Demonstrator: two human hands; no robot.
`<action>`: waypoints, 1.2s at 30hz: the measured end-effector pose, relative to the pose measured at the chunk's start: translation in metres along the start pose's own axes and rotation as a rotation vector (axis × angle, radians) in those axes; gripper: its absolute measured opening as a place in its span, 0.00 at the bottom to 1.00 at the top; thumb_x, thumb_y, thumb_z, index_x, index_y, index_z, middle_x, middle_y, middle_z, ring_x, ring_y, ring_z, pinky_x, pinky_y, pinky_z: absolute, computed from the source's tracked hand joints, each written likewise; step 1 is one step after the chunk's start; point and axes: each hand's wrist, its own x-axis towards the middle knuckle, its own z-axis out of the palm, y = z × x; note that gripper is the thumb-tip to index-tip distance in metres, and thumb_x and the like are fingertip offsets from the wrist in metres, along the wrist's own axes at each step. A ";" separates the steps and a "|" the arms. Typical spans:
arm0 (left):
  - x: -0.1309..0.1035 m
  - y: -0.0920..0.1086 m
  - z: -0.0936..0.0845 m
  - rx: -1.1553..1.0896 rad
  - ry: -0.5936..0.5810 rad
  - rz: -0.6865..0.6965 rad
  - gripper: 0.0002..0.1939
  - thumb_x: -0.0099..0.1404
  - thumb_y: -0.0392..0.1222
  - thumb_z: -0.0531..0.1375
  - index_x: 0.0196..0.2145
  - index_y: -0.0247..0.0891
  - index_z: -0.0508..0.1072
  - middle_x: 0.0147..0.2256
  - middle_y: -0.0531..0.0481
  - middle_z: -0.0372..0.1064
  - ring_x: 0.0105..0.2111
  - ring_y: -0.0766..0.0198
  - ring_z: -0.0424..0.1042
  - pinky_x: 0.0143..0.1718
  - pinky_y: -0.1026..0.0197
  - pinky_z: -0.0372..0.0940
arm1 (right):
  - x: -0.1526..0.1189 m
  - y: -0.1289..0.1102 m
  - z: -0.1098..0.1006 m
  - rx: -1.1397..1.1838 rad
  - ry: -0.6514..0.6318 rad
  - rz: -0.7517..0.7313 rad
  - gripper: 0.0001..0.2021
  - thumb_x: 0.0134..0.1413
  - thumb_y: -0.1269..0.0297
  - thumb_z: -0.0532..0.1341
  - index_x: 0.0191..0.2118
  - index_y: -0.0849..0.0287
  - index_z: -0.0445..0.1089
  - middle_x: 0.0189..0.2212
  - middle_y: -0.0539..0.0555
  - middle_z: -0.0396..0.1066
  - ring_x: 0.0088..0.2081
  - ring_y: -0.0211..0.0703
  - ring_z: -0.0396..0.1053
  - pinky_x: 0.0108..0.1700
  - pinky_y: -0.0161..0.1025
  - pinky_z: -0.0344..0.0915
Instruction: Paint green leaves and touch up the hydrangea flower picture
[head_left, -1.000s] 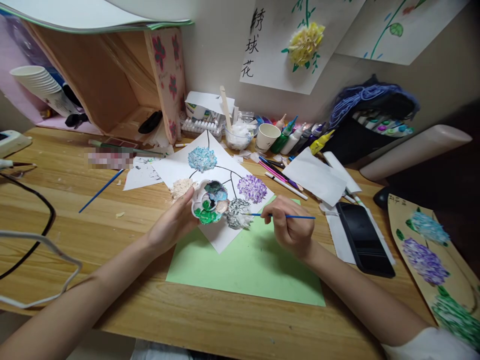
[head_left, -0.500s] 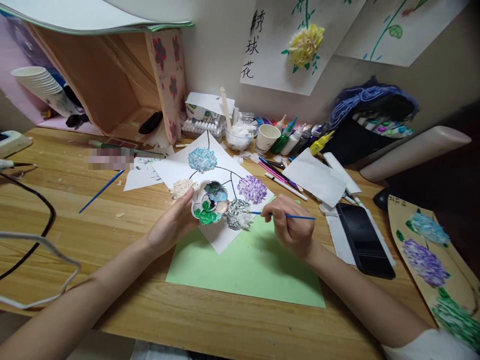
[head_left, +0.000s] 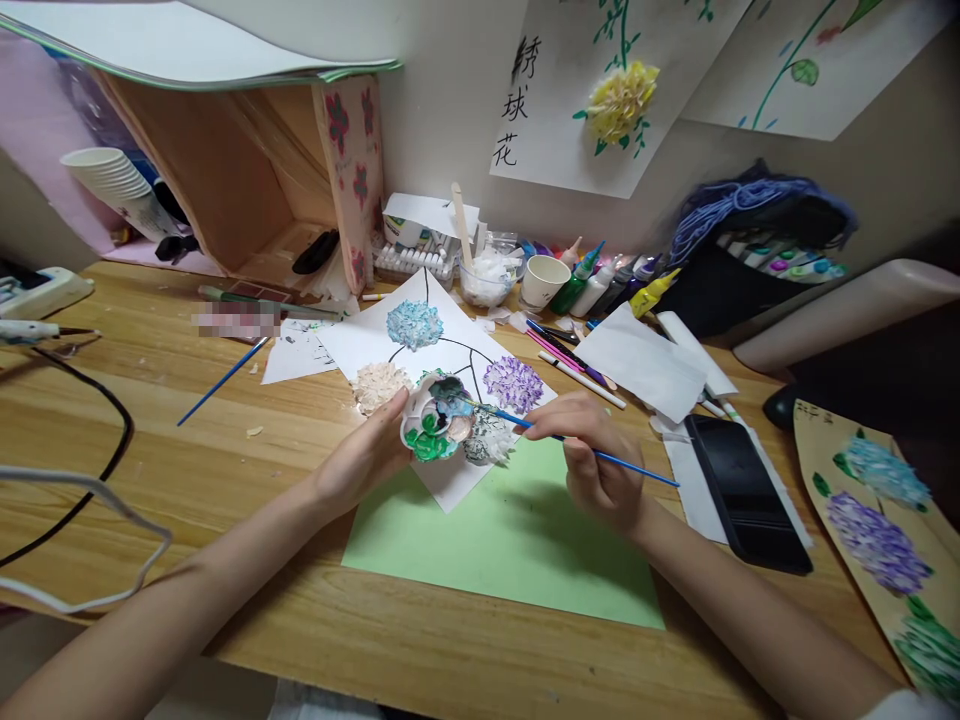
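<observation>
My left hand [head_left: 375,440] grips the left edge of a round paint palette [head_left: 429,437] with green, dark and bluish paint wells. In my right hand [head_left: 596,450] is a thin blue paintbrush [head_left: 570,437], its tip over the palette's upper right wells. Beneath lies white paper [head_left: 450,490] with black drawn stems and textured flowers: a blue one [head_left: 415,324], a beige one [head_left: 380,386], a purple one [head_left: 514,384] and a grey-white one [head_left: 491,437], partly hidden by the palette. Under the white paper is a green sheet [head_left: 510,560].
A paper cup [head_left: 544,283], a bowl of white scraps [head_left: 489,277] and paint bottles [head_left: 577,285] line the wall. To the right are pens [head_left: 562,360], a black phone [head_left: 746,495] and a flower picture [head_left: 877,540]. Another blue brush [head_left: 223,382] lies left.
My right hand has brought the brush tip from the grey-white flower up and left to the palette, and the brush tilts more. The whole view has shifted slightly.
</observation>
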 end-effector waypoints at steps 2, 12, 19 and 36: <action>0.000 0.000 -0.001 0.000 0.003 -0.006 0.24 0.66 0.56 0.53 0.53 0.42 0.73 0.54 0.45 0.71 0.61 0.48 0.59 0.62 0.47 0.48 | 0.001 -0.001 0.000 -0.004 0.009 -0.002 0.15 0.67 0.62 0.47 0.37 0.57 0.70 0.28 0.54 0.74 0.33 0.41 0.73 0.36 0.41 0.67; -0.003 0.003 0.004 0.029 0.062 -0.012 0.25 0.66 0.57 0.53 0.55 0.42 0.70 0.54 0.47 0.70 0.61 0.49 0.59 0.62 0.49 0.50 | -0.005 0.004 -0.006 -0.032 0.280 0.012 0.20 0.67 0.61 0.46 0.27 0.57 0.69 0.20 0.51 0.69 0.23 0.39 0.66 0.27 0.40 0.62; -0.002 0.005 0.003 0.033 0.062 0.003 0.26 0.66 0.57 0.53 0.54 0.41 0.72 0.52 0.47 0.73 0.61 0.49 0.60 0.62 0.50 0.50 | -0.008 0.009 -0.002 -0.095 0.051 0.109 0.19 0.67 0.65 0.46 0.25 0.57 0.63 0.18 0.50 0.63 0.22 0.36 0.61 0.27 0.37 0.58; -0.002 0.005 0.003 0.017 0.050 0.000 0.29 0.67 0.56 0.52 0.61 0.42 0.64 0.55 0.47 0.70 0.61 0.51 0.59 0.64 0.51 0.46 | -0.009 0.008 0.002 -0.162 -0.006 0.081 0.16 0.66 0.67 0.46 0.27 0.57 0.62 0.20 0.50 0.63 0.23 0.38 0.62 0.28 0.37 0.59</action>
